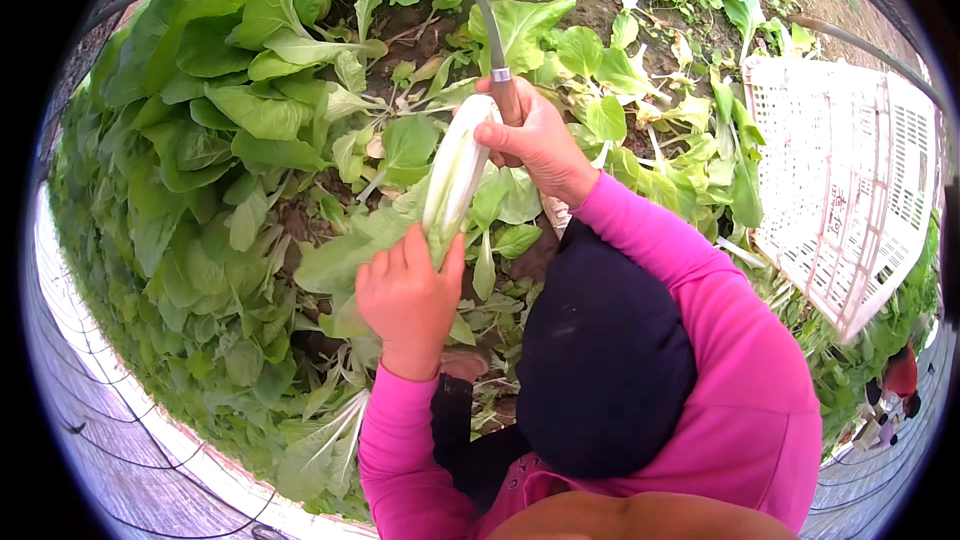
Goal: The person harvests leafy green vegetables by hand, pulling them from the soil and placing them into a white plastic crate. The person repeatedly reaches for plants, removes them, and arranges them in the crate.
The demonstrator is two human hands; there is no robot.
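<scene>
A head of leafy greens with thick white stalks (458, 168) lies between my two hands, its cut base up and its leaves hanging toward the lower left. My left hand (408, 292) is closed around the stalks where they turn to leaf. Near the base, my right hand (540, 140) presses its thumb against the white stalks. That same hand grips the wooden handle of a curved harvesting knife (493, 35), whose blade points up and away from me. My fingers partly hide the handle.
Dense rows of leafy greens (240, 120) stand to the left. Loose leaves (610, 120) and trimmings litter the soil ahead and to the right. A white slatted plastic crate (840, 180) sits at the right. My dark-clad knee (605, 350) is close below my right hand.
</scene>
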